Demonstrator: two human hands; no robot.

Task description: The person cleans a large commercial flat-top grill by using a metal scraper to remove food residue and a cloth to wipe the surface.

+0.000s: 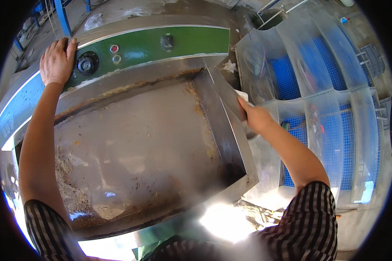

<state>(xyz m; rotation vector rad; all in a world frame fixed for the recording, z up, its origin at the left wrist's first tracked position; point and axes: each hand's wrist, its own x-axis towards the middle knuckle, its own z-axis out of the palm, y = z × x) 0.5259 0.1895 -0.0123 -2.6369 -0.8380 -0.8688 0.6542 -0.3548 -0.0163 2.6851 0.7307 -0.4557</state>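
A large stainless-steel tank or heating unit (236, 130) lies before me, with cloudy greyish liquid (143, 130) and brown residue along its inner edges. Its green control panel (196, 40) bears a black dial knob (87, 63), a red indicator and a black rocker switch (167, 42). My left hand (56, 62) rests flat over the panel and its upper edge, just left of the knob, holding nothing visible. At the right edge of the unit, my right hand (256, 115) is curled beside the steel side; a whitish item shows by its fingers, and what it grips is partly hidden.
Translucent plastic compartments (317, 94) with blue mesh stand close at the right. Blue metal legs (62, 18) rise at the upper left. Crumpled clear plastic (93, 21) lies on the stained floor behind the unit. Strong glare falls near my body.
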